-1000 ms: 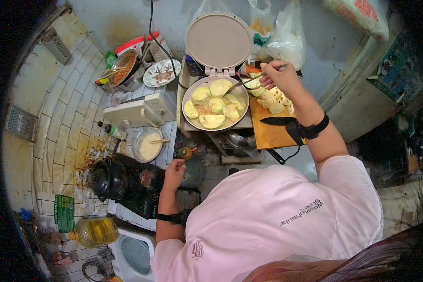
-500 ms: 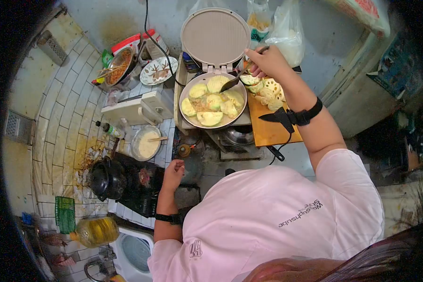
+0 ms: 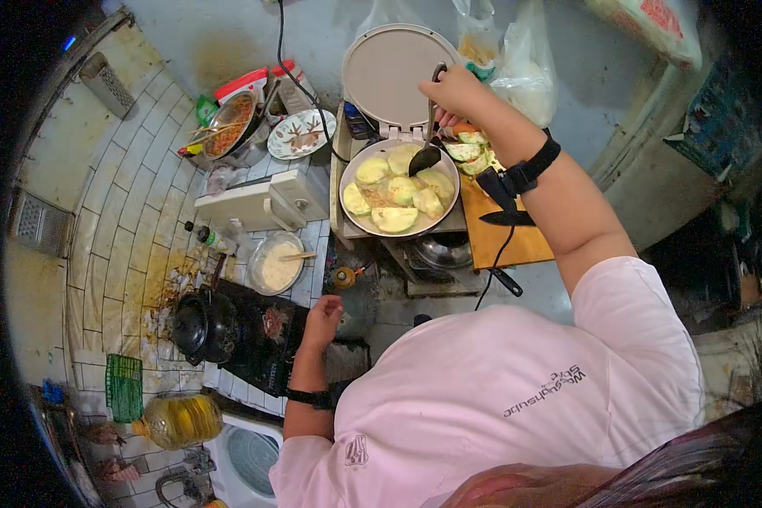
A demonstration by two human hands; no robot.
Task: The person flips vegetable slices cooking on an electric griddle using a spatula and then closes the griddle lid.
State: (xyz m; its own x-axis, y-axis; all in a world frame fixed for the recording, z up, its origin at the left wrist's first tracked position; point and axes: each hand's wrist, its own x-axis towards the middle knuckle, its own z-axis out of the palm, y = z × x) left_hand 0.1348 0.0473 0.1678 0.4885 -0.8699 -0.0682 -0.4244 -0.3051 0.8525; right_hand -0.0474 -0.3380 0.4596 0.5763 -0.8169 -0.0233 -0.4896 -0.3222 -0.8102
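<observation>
My right hand (image 3: pixel 459 93) grips the handle of a black cooking spoon (image 3: pixel 424 160). The spoon's head hangs over or touches the food in a round electric pan (image 3: pixel 347 176), whose lid (image 3: pixel 400 72) stands raised behind. Several yellow, batter-coated slices with green edges (image 3: pixel 395 220) lie in bubbling oil there. My left hand (image 3: pixel 323 322), fingers loosely curled and nothing visible in them, hovers near the stove's right edge. Beyond my right forearm, a wooden board (image 3: pixel 495 240) carries cut vegetable slices (image 3: pixel 468 151) and a dark-bladed knife (image 3: pixel 505 218).
A bowl of pale batter (image 3: pixel 277 264) with chopsticks stands left of the pan. A black pot (image 3: pixel 196 325) sits on the stove, an oil jug (image 3: pixel 178 421) nearer me. Behind are a patterned plate (image 3: pixel 299 134) and a bowl of reddish food (image 3: pixel 230 124). A black cord (image 3: pixel 284 51) hangs beside the lid.
The whole view has shifted slightly right and down. My right hand has turned the spoon more upright, its head now over the middle slices. My left hand stays curled near the stove.
</observation>
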